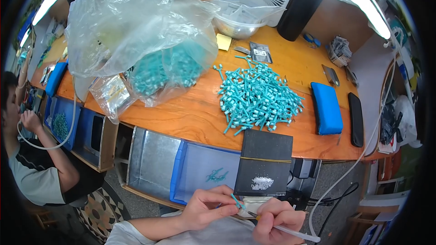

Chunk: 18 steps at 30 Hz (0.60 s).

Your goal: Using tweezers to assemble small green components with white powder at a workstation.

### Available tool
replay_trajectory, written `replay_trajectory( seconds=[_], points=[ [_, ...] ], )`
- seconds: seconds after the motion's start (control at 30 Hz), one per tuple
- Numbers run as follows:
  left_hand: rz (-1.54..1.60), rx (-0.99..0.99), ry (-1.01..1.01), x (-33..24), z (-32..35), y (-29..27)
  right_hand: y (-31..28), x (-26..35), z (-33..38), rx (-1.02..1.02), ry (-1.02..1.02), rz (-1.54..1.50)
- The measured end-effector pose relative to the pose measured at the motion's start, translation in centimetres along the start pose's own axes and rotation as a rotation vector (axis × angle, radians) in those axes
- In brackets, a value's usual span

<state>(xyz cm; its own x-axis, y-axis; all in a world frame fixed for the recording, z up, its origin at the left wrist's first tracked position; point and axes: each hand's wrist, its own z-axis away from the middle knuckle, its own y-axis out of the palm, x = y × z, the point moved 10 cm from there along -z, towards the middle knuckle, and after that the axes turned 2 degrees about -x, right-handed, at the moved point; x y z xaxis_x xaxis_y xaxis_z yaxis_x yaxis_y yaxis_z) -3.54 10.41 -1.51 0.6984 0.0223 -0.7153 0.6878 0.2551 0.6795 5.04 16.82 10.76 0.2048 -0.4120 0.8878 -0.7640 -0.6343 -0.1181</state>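
My left hand [204, 211] pinches a small teal stick-like piece [236, 200] between thumb and fingertips at the lower middle. Close beside it, my right hand [278, 221] is closed around a thin pen-like tool [253, 214] with a narrow tip pointing at the teal piece. A pale flexible hose [297, 234] trails from that tool; whether tip and piece touch is too small to tell. Just beyond my hands, a black board [265, 147] with a yellow band across it carries a heap of tiny shiny clear bits [262, 183].
A blue tray [178, 172] with several teal pieces sits in an open drawer. On the wooden table [181, 117] lie a big teal heap [256, 95], a bulging plastic bag [141, 22], a blue pad [327, 109] and a black case [355, 120]. Another person [38, 172] sits at left.
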Motion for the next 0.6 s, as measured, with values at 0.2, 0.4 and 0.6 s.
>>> replay_trajectory(
  seconds=[0.2,0.4,0.6],
  points=[
    [-0.042,0.007,0.022,-0.26,-0.08,0.05,0.28,0.29,-0.31,0.004,-0.024,0.048],
    [-0.084,0.03,0.098,-0.65,-0.03,0.18,0.34,0.4,-0.41,-0.004,-0.002,0.083],
    [-0.085,0.031,0.107,-0.82,-0.11,0.28,0.45,0.11,-0.47,0.012,0.019,0.082]
  ],
)
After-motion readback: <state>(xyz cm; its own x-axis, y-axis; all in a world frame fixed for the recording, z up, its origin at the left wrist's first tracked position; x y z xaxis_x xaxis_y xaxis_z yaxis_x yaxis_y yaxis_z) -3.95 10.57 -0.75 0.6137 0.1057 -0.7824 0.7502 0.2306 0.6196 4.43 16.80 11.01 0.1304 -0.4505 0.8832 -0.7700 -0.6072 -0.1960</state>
